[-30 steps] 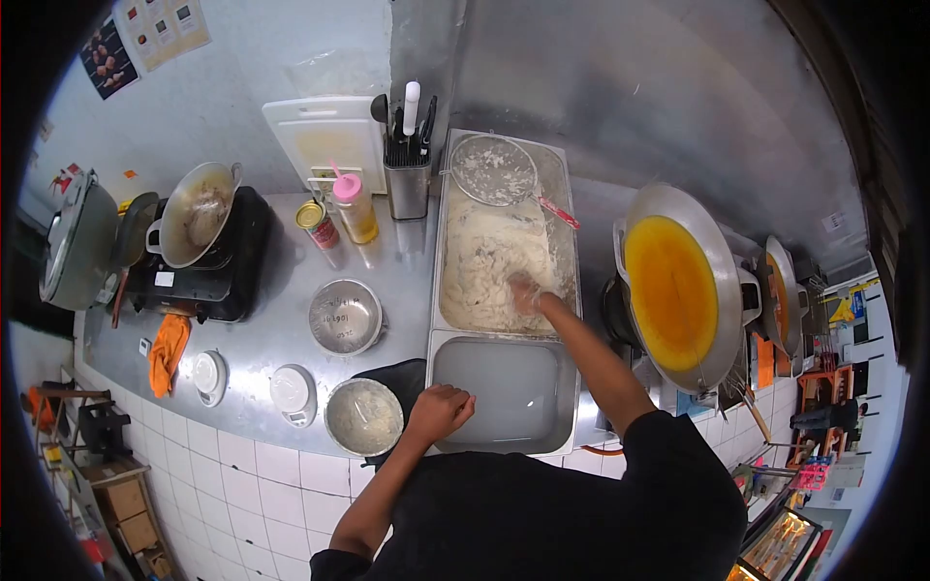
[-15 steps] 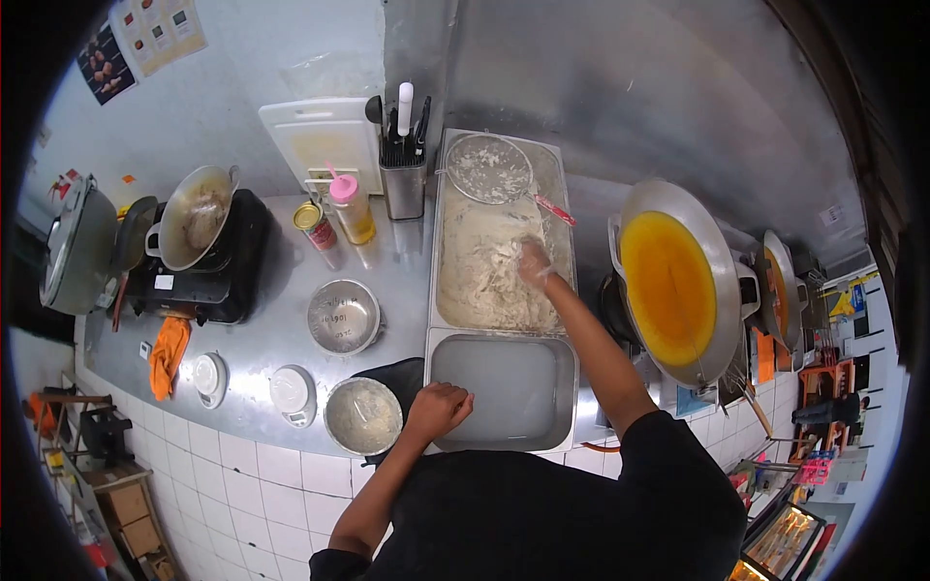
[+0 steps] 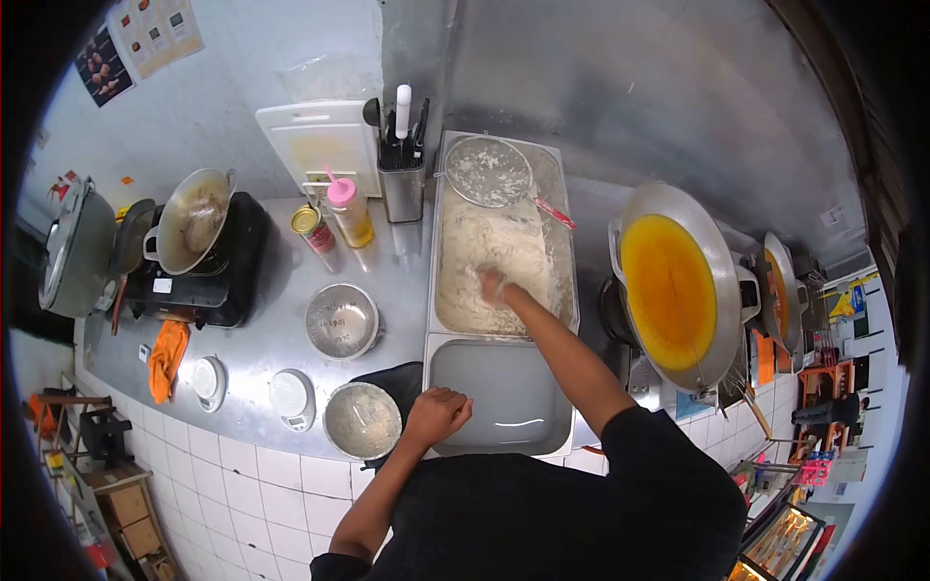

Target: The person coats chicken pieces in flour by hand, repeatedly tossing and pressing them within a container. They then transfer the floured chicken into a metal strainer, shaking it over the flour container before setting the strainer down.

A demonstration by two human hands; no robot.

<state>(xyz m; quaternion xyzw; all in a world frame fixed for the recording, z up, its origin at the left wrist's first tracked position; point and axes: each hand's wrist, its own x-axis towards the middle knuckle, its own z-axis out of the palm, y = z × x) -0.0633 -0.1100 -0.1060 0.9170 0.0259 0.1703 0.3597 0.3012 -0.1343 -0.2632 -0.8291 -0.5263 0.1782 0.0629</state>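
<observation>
My right hand (image 3: 495, 286), in what looks like a clear plastic glove, presses into pale flour (image 3: 504, 237) in a deep metal tray (image 3: 436, 281). Its fingers are smeared and partly hidden in the flour. My left hand (image 3: 439, 416) is curled closed beside the left rim of a second metal tray (image 3: 572, 392) that holds clear liquid. No object shows in it. Just left of that hand stands a metal bowl (image 3: 332, 426) with pale, floury residue inside. A round mesh sieve (image 3: 489, 169) with a red handle lies across the far end of the flour tray.
To the right, a large wok (image 3: 722, 339) holds orange-yellow oil. On the left counter are a marked metal bowl (image 3: 343, 321), two white scales (image 3: 292, 395), a pink-lidded bottle (image 3: 351, 208), a can (image 3: 312, 230), a knife block (image 3: 402, 194) and a stove (image 3: 218, 290) with a pan.
My right hand has moved left and nearer to me through the flour, whose surface now looks smoother and more heaped. My left hand has stayed nearly still.
</observation>
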